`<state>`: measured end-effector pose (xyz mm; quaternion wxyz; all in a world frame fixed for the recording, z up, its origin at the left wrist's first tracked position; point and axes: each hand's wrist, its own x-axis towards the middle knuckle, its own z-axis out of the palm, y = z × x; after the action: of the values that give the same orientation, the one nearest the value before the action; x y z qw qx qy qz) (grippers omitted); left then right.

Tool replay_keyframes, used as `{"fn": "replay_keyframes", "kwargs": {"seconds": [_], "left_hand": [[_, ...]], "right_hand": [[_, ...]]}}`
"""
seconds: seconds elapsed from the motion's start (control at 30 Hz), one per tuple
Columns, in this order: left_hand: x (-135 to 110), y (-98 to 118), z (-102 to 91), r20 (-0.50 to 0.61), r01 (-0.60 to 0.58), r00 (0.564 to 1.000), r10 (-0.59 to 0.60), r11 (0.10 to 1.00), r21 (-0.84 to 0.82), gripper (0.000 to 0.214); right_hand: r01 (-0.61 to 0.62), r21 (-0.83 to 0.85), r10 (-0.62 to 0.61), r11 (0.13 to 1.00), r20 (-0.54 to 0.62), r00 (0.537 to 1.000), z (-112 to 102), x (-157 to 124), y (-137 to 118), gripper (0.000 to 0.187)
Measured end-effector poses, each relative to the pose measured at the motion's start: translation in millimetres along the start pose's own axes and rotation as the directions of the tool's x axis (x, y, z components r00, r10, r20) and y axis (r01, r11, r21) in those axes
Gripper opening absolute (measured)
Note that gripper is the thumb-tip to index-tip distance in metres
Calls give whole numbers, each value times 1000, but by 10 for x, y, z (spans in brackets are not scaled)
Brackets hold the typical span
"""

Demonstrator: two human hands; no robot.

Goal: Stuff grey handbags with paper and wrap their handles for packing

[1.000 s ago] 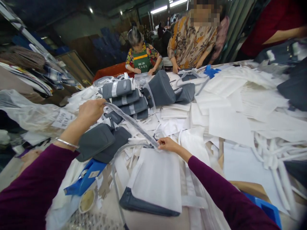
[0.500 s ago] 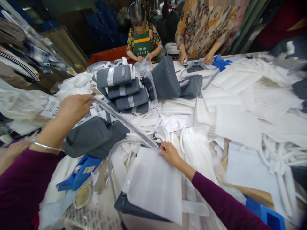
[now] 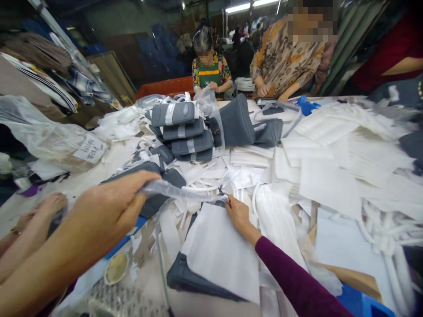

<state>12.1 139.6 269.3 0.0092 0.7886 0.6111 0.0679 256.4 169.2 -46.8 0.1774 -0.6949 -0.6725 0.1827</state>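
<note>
Gray bag (image 3: 187, 274): lies on the desk (image 3: 194, 306) as the reference point; a white sheet (image 3: 224, 248) covers most of its upper face, with a gray lower edge exposed.
Film-wrapped strap (image 3: 180, 192): spans the two hands in a slight curve, above and to the left of the gray bag's far edge.
Left hand (image 3: 105, 213): raised to the left of the gray bag; grip closed on one end of the strap.
Right hand (image 3: 238, 215): over the gray bag's far edge; grip pinching the other end of the strap. Contact with the sheet cannot be confirmed.
Round tan item (image 3: 116, 267): left of the gray bag, near the left forearm.
Blue item (image 3: 141, 222): left of the gray bag, mostly hidden by the left hand and forearm.
Bag stack (image 3: 191, 127): beyond the gray bag, slightly left; pale bands cross the stacked bags.
Upright bag (image 3: 236, 123): beyond the gray bag, just beside the stack.
White tubes (image 3: 390, 233): well to the right of the gray bag.
Co-worker in green apron (image 3: 209, 77): across the desk, beyond the gray bag, holding clear plastic (image 3: 205, 100).
Co-worker in patterned shirt (image 3: 277, 61): beyond the gray bag and to its right.
</note>
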Motion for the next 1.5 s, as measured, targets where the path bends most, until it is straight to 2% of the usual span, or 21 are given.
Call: {"fn": "replay_keyframes", "kwargs": {"seconds": [0.03, 0.1, 0.2, 0.33, 0.4, 0.43, 0.47, 0.5, 0.53, 0.6, 0.67, 0.7, 0.8, 0.9, 1.0, 1.07, 1.13, 1.2, 1.3, 1.37, 1.5], "left_hand": [[-194, 26, 11, 112, 0, 994, 10, 996, -88, 40], [-565, 57, 55, 261, 12, 964, 43, 979, -206, 41], [-1080, 89, 160, 389, 111, 920, 46, 922, -371, 44], [-1693, 157, 394, 461, 311, 888, -16, 759, -572, 47], [-1942, 200, 542, 450, 345, 893, -19, 670, -657, 48], [-2048, 226, 612, 441, 349, 898, -9, 625, -698, 49], [-2140, 256, 674, 433, 351, 901, 1, 585, -731, 50], [-2220, 291, 725, 428, 353, 904, 8, 550, -757, 52], [-2287, 331, 764, 423, 354, 906, 16, 522, -776, 52], [-2385, 420, 815, 421, 352, 906, 40, 480, -803, 53], [-2436, 500, 859, 438, 370, 896, 76, 421, -828, 57], [-2445, 526, 890, 458, 394, 884, 95, 377, -838, 59], [-2416, 519, 1039, 542, 501, 822, 178, 228, -835, 58], [-2326, 398, 1222, 601, 595, 728, 331, 132, -793, 46], [-2200, 284, 1365, 616, 661, 637, 464, 83, -746, 41], [-2103, 270, 1434, 605, 667, 619, 501, 71, -741, 38], [-1992, 317, 1495, 589, 643, 660, 467, 54, -764, 36], [-1863, 411, 1549, 566, 604, 738, 367, 14, -797, 34], [-1646, 594, 1608, 515, 539, 836, 190, -100, -837, 35], [-1502, 716, 1618, 482, 493, 870, 104, -190, -849, 38], [-1302, 924, 1581, 414, 389, 909, -32, -283, -876, 37]], "right_hand": [[-23, 8, 23, 1000, -2, 1000, 5, -13, 9, 11], [-49, 31, 49, 998, -5, 999, -20, -35, 25, 13], [-34, 72, 34, 997, -4, 999, -145, -89, 12, 13], [14, 145, -7, 989, -51, 999, -418, -419, -100, 21], [-13, 353, 46, 935, -85, 995, -553, -760, -198, 21], [-66, 511, 112, 857, -59, 992, -611, -965, -260, 21], [-151, 670, 188, 727, 17, 982, -660, -1179, -332, 25], [-255, 791, 235, 556, 145, 961, -701, -1391, -415, 31], [-365, 850, 227, 380, 297, 927, -734, -1588, -507, 37], [-541, 835, 63, 98, 537, 841, -788, -1889, -708, 42], [-624, 780, -115, -43, 617, 779, -844, -2022, -906, 34], [-627, 774, -153, -89, 612, 776, -880, -2025, -993, 27], [-546, 817, -113, -185, 534, 838, -1018, -1856, -1175, 16], [-441, 874, -75, -205, 435, 897, -1163, -1580, -1230, 20], [-381, 901, -36, -206, 382, 923, -1262, -1320, -1209, 25], [-349, 911, -20, -220, 354, 935, -1302, -1185, -1176, 26], [-309, 921, -42, -236, 308, 950, -1327, -1119, -1137, 19], [-278, 932, -73, -234, 268, 961, -1325, -1166, -1090, 10], [-284, 939, -64, -195, 276, 959, -1227, -1500, -1011, 29], [-329, 937, -83, -115, 321, 943, -1088, -1857, -964, 41], [-356, 921, -117, 160, 376, 919, -745, -2550, -913, 56]]}}
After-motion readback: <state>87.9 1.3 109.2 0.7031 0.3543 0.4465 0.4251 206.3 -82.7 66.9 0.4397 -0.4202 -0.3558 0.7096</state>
